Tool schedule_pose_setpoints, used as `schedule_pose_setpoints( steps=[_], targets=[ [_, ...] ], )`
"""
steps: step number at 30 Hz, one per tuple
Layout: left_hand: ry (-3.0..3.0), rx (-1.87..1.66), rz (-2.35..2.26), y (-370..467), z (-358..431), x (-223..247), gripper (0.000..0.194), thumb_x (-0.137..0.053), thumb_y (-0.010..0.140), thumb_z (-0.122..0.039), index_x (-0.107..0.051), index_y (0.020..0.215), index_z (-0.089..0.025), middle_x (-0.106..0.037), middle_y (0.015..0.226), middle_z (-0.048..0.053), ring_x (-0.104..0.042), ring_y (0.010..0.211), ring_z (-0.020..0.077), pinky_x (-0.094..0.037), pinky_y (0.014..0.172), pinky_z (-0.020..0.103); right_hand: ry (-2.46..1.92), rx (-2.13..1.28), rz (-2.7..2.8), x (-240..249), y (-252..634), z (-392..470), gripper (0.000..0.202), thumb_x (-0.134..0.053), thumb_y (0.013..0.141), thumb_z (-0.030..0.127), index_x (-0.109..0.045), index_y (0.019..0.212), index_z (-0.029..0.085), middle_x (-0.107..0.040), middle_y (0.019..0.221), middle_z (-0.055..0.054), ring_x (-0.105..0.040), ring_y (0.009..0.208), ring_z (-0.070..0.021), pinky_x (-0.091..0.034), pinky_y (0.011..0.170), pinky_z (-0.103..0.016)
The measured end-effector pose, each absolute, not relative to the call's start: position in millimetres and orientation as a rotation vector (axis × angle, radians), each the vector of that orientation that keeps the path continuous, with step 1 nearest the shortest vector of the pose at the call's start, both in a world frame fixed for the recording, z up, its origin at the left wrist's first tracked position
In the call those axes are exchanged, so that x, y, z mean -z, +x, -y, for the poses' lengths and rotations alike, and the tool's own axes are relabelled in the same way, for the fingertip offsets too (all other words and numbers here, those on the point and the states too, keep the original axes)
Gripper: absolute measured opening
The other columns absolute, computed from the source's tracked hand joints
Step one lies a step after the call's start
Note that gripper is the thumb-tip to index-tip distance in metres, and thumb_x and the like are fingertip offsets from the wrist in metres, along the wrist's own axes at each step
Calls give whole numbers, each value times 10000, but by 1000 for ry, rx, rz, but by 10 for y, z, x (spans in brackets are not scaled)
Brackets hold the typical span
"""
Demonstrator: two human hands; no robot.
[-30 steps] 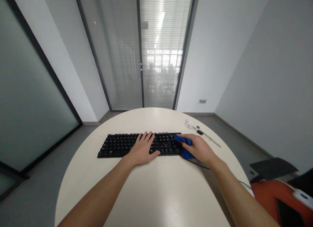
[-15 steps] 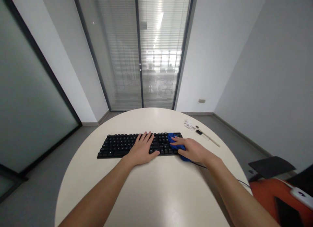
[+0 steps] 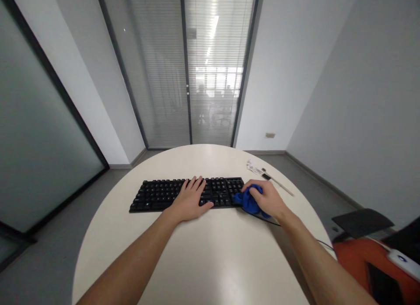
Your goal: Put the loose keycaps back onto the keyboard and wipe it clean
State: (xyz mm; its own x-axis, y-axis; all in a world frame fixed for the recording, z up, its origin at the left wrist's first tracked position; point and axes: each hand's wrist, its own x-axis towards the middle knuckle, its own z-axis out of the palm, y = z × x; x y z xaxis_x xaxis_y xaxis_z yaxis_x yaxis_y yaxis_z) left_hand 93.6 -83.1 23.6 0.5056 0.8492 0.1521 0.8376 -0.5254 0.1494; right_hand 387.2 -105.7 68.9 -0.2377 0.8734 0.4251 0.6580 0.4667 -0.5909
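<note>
A black keyboard (image 3: 160, 195) lies on the round cream table (image 3: 210, 257). My left hand (image 3: 189, 200) rests on its middle with fingers spread, the thumb along the front edge. At the keyboard's right end, my right hand (image 3: 267, 198) grips a bunched blue cloth (image 3: 250, 202) between thumb and fingers. Part of the cloth touches the rightmost keys, and the rest hangs over the table beside them. The number keys are mostly uncovered. A black cable (image 3: 267, 220) runs from under the cloth toward the right, passing beneath my right forearm.
Beyond my right hand lie a thin stick-like tool (image 3: 282, 187), a small black piece (image 3: 266, 177) and a clear wrapper-like item (image 3: 252, 166). On the right stands an orange chair seat (image 3: 352, 259) with a dark flat device (image 3: 383, 283) and a white power strip (image 3: 404, 262).
My right hand has moved right, off the number keys, and its fingers have closed more tightly round the blue cloth, bunching it. The left hand stays in place on the keyboard.
</note>
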Motion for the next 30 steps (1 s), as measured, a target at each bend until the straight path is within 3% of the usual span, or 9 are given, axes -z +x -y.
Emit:
schedule_pose_setpoints(
  steps=[5, 8, 12, 15, 17, 23, 27, 30],
  targets=[
    [2676, -329, -1500, 937, 836, -242, 874, -356, 925, -721, -276, 1576, -144, -184, 1664, 138, -129, 1540, 343, -110, 1232, 524, -1134, -176, 1618, -530, 3754, 867, 309, -432, 810, 175, -672, 1002, 213, -713, 959, -40, -651, 927, -237, -486, 880, -368],
    [2678, -332, -1500, 938, 839, -245, 871, -363, 925, -718, -279, 1575, -145, -189, 1662, 139, -136, 1539, 345, -113, 1232, 529, -1150, -181, 1768, -468, 3644, 776, 383, -458, 840, 180, -620, 1185, 218, -689, 1073, -70, -626, 1010, -252, -469, 948, -415],
    [2691, -332, -1501, 940, 840, -247, 873, -375, 924, -708, -281, 1573, -132, -192, 1661, 143, -143, 1536, 351, -119, 1231, 532, -1225, -209, 2185, -452, 3625, 775, 307, -609, 848, 267, -668, 1146, 218, -692, 1109, -97, -620, 1065, -282, -454, 999, -458],
    [2695, -333, -1499, 938, 840, -246, 871, -373, 925, -709, -288, 1571, -131, -196, 1660, 142, -143, 1536, 353, -121, 1231, 531, -1193, -253, 2291, -458, 3722, 838, 425, -751, 776, 362, -664, 1167, 219, -597, 1369, -123, -524, 1286, -327, -388, 1105, -493],
    [2694, -331, -1502, 935, 839, -244, 871, -367, 923, -717, -289, 1572, -141, -197, 1661, 138, -143, 1536, 352, -123, 1230, 530, -1188, -329, 2303, -464, 3789, 877, 453, -766, 772, 388, -656, 1183, 233, -576, 1418, -110, -445, 1381, -337, -357, 1138, -508],
    [2697, -318, -1501, 929, 833, -242, 883, -350, 920, -731, -281, 1575, -143, -185, 1664, 134, -135, 1539, 345, -120, 1233, 518, -1209, -392, 2356, -568, 3822, 961, 331, -729, 763, 255, -712, 1093, 241, -718, 1153, -68, -649, 1088, -279, -485, 991, -422],
    [2690, -324, -1501, 932, 833, -241, 892, -357, 920, -729, -279, 1576, -129, -186, 1663, 138, -137, 1538, 347, -120, 1233, 529, -1246, -377, 2367, -617, 3841, 1021, 369, -705, 711, 177, -724, 1072, 251, -727, 1089, -51, -658, 1018, -269, -502, 932, -396],
    [2682, -336, -1499, 935, 834, -238, 886, -364, 919, -724, -288, 1573, -130, -189, 1662, 138, -140, 1537, 350, -120, 1233, 538, -1229, -299, 2248, -597, 3868, 1021, 389, -671, 789, 217, -676, 1175, 263, -709, 1138, -56, -642, 1051, -272, -492, 953, -418]
  ],
)
